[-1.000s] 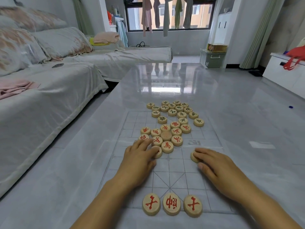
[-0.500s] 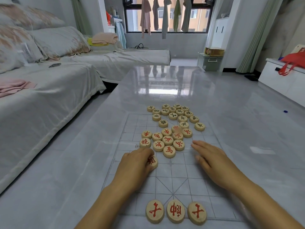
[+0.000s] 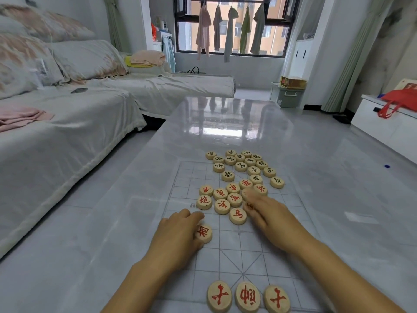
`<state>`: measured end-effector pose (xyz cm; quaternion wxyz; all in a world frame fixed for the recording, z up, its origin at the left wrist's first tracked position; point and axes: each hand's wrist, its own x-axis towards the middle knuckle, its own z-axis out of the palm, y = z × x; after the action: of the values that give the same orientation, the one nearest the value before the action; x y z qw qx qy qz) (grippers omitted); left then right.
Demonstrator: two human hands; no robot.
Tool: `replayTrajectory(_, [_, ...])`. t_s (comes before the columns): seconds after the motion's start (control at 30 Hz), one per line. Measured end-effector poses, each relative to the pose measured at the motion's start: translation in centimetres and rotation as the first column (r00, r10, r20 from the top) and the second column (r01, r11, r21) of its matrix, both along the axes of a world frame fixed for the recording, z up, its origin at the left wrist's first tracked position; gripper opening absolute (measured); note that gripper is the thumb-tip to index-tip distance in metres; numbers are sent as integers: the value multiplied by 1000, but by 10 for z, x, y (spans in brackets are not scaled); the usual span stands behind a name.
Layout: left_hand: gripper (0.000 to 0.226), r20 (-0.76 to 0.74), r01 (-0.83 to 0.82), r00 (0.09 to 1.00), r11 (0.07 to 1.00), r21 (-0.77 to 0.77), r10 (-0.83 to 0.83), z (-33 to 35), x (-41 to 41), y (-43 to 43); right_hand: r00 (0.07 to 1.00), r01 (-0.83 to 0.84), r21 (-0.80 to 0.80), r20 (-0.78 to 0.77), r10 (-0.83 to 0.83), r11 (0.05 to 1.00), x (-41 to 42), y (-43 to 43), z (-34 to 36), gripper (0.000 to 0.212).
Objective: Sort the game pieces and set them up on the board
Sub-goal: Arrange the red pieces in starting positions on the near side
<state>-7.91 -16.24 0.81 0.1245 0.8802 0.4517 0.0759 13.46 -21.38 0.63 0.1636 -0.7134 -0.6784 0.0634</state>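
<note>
The single red piece (image 3: 204, 233) lay just nearer to me than the red pile (image 3: 222, 198) and a little to its left. It touched the thumb side of my left hand (image 3: 178, 233). That hand was bent and closed over the piece's left edge, holding it down. Its thumb was hidden, so I could not tell if it was a true pinch.

The piece was a flat round disc with no long axis, so I judged any approach would do. The left hand was the nearer one.

My right hand (image 3: 270, 216) lay flat with its fingers straight and together. Their blurred tips rested on the near right corner of the red pile.

Well nearer than the pile, three red pieces (image 3: 247, 296) stood in a row on the board (image 3: 266, 263). Just beyond the pile lay the black pieces (image 3: 242, 164).

The board was a thin clear sheet on a glossy grey table (image 3: 225, 123), slick enough, I judged, for pieces to slide. A covered sofa (image 3: 67, 136) stood far left of the pile, and a window (image 3: 230, 26) hung with clothes was far beyond it.
</note>
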Motion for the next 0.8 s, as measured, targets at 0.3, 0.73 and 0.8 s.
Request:
replayTrajectory(0.3, [48, -44, 68, 997, 997, 23, -67, -2, 0, 2, 962, 11, -90, 272, 15, 996, 37, 81, 4, 48])
replayTrajectory(0.73, [44, -38, 81, 996, 995, -66, -84, 8, -12, 0, 989, 98, 38, 109, -101, 994, 34, 53, 38, 33])
replayTrajectory(0.8, [42, -25, 73, 997, 992, -101, -76, 10, -19, -4, 995, 93, -25, 30, -93, 995, 24, 10, 41, 30])
